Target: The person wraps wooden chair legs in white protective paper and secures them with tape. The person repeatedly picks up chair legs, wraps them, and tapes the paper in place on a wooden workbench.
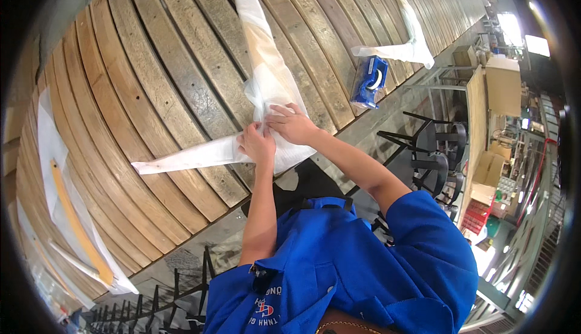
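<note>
In front of me on the slatted table lies an L-shaped piece of wood wrapped in thin white foam sheet (pixel 275 77). One wrapped leg reaches away from me, the other points left. Both my hands work at the corner where the legs meet. My left hand (pixel 259 145) has its fingers bent and pinched on the wrap. Just right of it, my right hand (pixel 293 126) presses down with curled fingers on the same sheet, its fingertips almost meeting the left ones. The wood shows faintly through the wrap, and the fingertips are partly hidden.
A blue tape dispenser (pixel 370 83) stands near the table's edge on the right, beside another wrapped L-shaped piece (pixel 417 51). To the left, a bare curved wooden piece (pixel 75 219) rests on a white sheet. Black chairs (pixel 431 158) and cardboard boxes (pixel 503 86) stand beyond the slatted table (pixel 181 49).
</note>
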Tool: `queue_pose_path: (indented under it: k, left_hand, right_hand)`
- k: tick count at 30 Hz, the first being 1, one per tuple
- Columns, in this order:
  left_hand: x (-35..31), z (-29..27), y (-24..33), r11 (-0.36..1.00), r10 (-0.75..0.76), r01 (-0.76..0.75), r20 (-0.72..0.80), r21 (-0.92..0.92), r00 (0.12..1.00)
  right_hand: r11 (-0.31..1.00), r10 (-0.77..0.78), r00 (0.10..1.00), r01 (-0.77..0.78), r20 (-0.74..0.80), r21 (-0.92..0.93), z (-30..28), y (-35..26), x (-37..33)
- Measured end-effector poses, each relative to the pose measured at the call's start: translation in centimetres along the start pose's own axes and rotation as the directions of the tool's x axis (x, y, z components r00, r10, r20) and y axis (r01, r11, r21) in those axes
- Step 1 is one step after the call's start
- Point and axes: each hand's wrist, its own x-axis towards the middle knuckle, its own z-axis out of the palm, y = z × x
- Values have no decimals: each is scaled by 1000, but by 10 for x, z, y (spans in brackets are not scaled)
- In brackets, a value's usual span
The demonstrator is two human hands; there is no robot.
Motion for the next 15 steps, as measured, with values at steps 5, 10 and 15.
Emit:
queue_pose_path:
  k: [5, 10, 15]
  left_hand:
    - [5, 41, -29, 980, 165, -147, -141, 133, 976]
    - [15, 40, -14, 992, 123, -116, -125, 57, 984]
    - [25, 53, -38, 975, 223, -214, -227, 64, 948]
  right_hand:
    - [965, 167, 886, -237, -433, -113, -20, 40, -76]
    - [798, 509, 459, -569, -728, 200, -77, 151, -154]
    - [573, 819, 473, -646, -325, 504, -129, 232, -178]
